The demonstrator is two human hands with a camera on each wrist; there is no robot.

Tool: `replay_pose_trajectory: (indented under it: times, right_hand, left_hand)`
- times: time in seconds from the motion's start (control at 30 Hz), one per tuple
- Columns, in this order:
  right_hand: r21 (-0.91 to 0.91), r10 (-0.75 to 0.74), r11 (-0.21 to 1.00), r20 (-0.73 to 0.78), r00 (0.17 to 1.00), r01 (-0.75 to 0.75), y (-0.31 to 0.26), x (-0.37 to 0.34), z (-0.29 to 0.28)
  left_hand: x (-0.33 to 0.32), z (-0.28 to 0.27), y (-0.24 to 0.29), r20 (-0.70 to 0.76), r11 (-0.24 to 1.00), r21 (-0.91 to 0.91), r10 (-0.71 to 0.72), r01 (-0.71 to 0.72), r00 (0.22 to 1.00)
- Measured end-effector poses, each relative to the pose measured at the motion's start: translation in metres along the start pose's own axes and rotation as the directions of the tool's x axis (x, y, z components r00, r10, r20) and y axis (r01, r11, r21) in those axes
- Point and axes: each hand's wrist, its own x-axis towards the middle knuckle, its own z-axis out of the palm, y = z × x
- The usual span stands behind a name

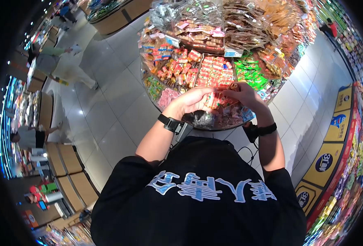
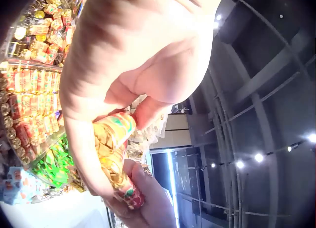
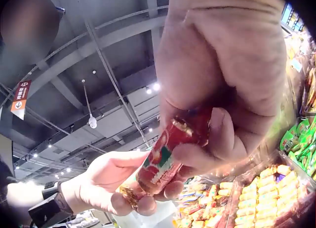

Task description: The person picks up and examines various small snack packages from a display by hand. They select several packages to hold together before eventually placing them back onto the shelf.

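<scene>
Both hands meet over the near side of a round candy display. My left hand pinches the twisted gold end of a red wrapped candy roll between thumb and fingers. From the other side my right hand grips red-wrapped candy too, its thumb and fingers curled round it in the right wrist view. In the left wrist view a roll with a gold twist and a red, white and green label lies in my left fingers, above a second red roll end by the right fingertips.
Under the hands, the display holds sections of red rolls, green packets and pink sweets. Brown packets are heaped behind. Yellow-fronted shelving stands at right. A person is in the aisle at left.
</scene>
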Motion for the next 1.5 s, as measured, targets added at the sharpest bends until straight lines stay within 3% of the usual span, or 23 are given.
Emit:
replay_pose_trajectory:
  times: [0.07, 0.1, 0.17, 0.23, 0.27, 0.4, 0.53, 0.6, 0.77, 0.9, 1.0, 1.03, 1.13, 1.17, 1.27, 1.3, 1.4, 1.5]
  right_hand:
    - [0.003, 0.002, 1.000, -0.100, 0.995, -0.002, -0.006, 0.010, 0.006]
    - [0.093, -0.057, 0.993, -0.152, 0.987, 0.071, 0.002, 0.019, 0.011]
    - [0.048, 0.018, 0.999, -0.217, 0.976, -0.008, -0.004, 0.029, 0.019]
    - [-0.066, 0.020, 0.997, -0.301, 0.953, -0.042, -0.013, 0.032, 0.029]
    - [-0.034, 0.043, 0.998, -0.327, 0.944, -0.058, -0.023, 0.029, 0.033]
    - [0.067, 0.121, 0.992, -0.384, 0.915, -0.103, -0.044, 0.025, 0.046]
    - [0.125, 0.202, 0.978, -0.368, 0.908, -0.167, -0.045, 0.030, 0.054]
    - [0.287, 0.211, 0.950, -0.303, 0.929, -0.122, -0.041, 0.032, 0.057]
    - [0.740, 0.128, 0.672, -0.148, 0.981, 0.024, -0.035, 0.033, 0.069]
    - [0.824, -0.035, 0.559, -0.089, 0.995, 0.093, -0.046, 0.030, 0.070]
    - [0.903, 0.008, 0.404, -0.161, 0.987, 0.144, -0.064, 0.030, 0.077]
    - [0.903, -0.085, 0.403, -0.127, 0.988, 0.150, -0.051, 0.032, 0.073]
    - [0.937, -0.046, 0.287, -0.194, 0.980, 0.199, -0.049, 0.032, 0.076]
    - [0.930, -0.013, 0.310, -0.201, 0.979, 0.195, -0.050, 0.032, 0.076]
    - [0.915, -0.098, 0.360, -0.159, 0.982, 0.184, -0.050, 0.027, 0.071]
    - [0.913, -0.070, 0.355, -0.190, 0.979, 0.203, -0.051, 0.028, 0.072]
    - [0.912, -0.214, 0.347, -0.150, 0.965, 0.219, -0.045, 0.034, 0.071]
    - [0.935, -0.175, 0.286, -0.162, 0.971, 0.208, -0.050, 0.034, 0.075]
  left_hand:
    - [0.004, -0.012, 0.009, 0.125, 0.994, -0.102, -0.026, 0.039, 0.992]
    - [0.007, -0.019, 0.011, 0.187, 0.986, -0.153, -0.038, 0.068, 0.982]
    - [0.023, -0.051, 0.003, 0.355, 0.959, -0.268, 0.005, 0.097, 0.935]
    - [0.008, -0.013, 0.020, 0.146, 0.997, -0.068, -0.026, 0.036, 0.989]
    - [0.001, 0.000, 0.026, 0.040, 0.999, 0.038, -0.016, 0.015, 0.999]
    - [0.013, -0.029, 0.026, 0.150, 0.996, -0.038, -0.075, 0.082, 0.986]
    - [0.007, -0.040, 0.028, 0.226, 0.996, -0.065, -0.040, 0.055, 0.973]
    - [-0.001, -0.042, 0.035, 0.193, 0.997, -0.052, -0.048, 0.060, 0.980]
    - [-0.024, -0.051, 0.047, 0.073, 0.999, 0.046, 0.022, -0.026, 0.997]
    - [-0.033, -0.064, 0.050, 0.085, 0.995, -0.017, 0.100, -0.099, 0.991]
    - [-0.036, -0.069, 0.048, 0.067, 0.984, -0.053, 0.175, -0.171, 0.982]
    - [-0.038, -0.069, 0.049, 0.049, 0.979, -0.050, 0.199, -0.196, 0.979]
    - [-0.044, -0.065, 0.055, 0.063, 0.978, -0.058, 0.202, -0.198, 0.977]
    - [-0.041, -0.069, 0.054, 0.069, 0.977, -0.101, 0.196, -0.189, 0.978]
    - [-0.041, -0.063, 0.055, 0.025, 0.973, -0.139, 0.189, -0.184, 0.982]
    - [-0.042, -0.063, 0.055, 0.053, 0.973, -0.136, 0.193, -0.184, 0.980]
    - [-0.039, -0.070, 0.051, 0.051, 0.969, -0.151, 0.203, -0.193, 0.978]
    - [-0.044, -0.068, 0.051, 0.041, 0.967, -0.153, 0.213, -0.205, 0.976]
